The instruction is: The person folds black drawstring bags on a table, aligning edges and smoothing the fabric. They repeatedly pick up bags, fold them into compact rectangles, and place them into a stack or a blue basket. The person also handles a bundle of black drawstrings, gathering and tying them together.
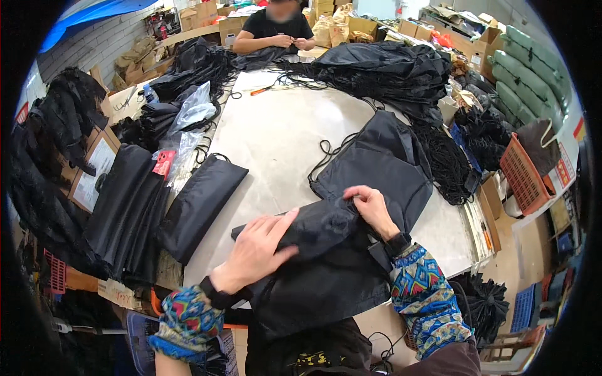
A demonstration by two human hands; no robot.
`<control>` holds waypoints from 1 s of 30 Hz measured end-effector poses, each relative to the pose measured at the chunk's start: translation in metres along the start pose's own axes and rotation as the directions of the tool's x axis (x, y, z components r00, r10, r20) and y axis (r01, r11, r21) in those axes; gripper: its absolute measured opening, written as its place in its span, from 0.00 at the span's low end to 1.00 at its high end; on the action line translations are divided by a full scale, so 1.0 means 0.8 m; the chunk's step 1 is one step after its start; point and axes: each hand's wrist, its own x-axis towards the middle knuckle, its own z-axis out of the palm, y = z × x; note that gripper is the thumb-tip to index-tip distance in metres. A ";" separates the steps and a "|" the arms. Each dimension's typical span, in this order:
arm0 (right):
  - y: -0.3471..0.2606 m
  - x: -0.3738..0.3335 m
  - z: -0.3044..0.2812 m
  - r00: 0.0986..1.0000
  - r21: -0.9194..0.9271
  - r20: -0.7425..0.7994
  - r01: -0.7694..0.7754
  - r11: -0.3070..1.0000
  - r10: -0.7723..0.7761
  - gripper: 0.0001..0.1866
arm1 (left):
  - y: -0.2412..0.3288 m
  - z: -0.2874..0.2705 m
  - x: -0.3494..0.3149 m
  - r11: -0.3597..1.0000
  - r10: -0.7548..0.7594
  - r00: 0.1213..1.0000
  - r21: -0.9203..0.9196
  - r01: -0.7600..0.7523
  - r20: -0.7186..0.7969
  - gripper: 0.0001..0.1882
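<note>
A black drawstring bag lies at the near edge of the table, its far part folded over into a creased flap. On the left end of that fold rests my left hand, open, fingers stretched out and thumb apart. At the fold's right end, my right hand pinches the black fabric between thumb and fingers. Just beyond it another black drawstring bag is spread flat, its cord looping out to the left. A folded black bag lies to the left, beside several more stacked folded bags.
Large heaps of black bags with cords cover the table's far side. Clear plastic bags and an orange-handled tool lie on the white tabletop. Across it sits a person handling black fabric. An orange basket stands right.
</note>
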 end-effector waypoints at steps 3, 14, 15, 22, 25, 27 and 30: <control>-0.055 -0.018 -0.005 0.899 -0.246 -0.241 0.307 0.919 -0.365 0.12 | -0.028 0.016 0.022 0.970 -0.162 0.983 -0.195 0.143 -0.086 0.23; -0.123 -0.103 0.068 0.570 -0.414 0.724 0.810 0.416 -0.389 0.23 | -0.031 0.000 0.034 0.941 -0.086 0.996 -0.329 0.077 -0.015 0.26; -0.116 -0.102 0.058 0.569 -0.330 0.706 0.791 0.515 -0.422 0.24 | -0.034 -0.001 0.026 0.943 -0.096 0.989 -0.306 0.128 0.117 0.31; -0.103 -0.102 -0.083 0.811 -0.369 0.558 0.433 0.822 -0.177 0.20 | -0.019 0.053 -0.008 0.993 0.030 0.969 -0.121 0.000 0.245 0.31; -0.087 -0.127 -0.110 0.785 -0.518 0.586 0.553 0.652 -0.200 0.22 | -0.016 0.067 -0.014 0.989 0.110 0.963 0.070 -0.131 0.246 0.29; -0.086 -0.141 -0.111 0.755 -0.535 0.610 0.617 0.577 -0.241 0.24 | -0.012 0.070 -0.016 0.981 0.109 0.963 0.129 -0.144 0.247 0.28; -0.101 -0.151 -0.103 0.651 -0.460 0.672 0.741 0.489 -0.354 0.24 | -0.007 0.068 -0.026 0.976 0.129 0.946 0.131 -0.175 0.296 0.28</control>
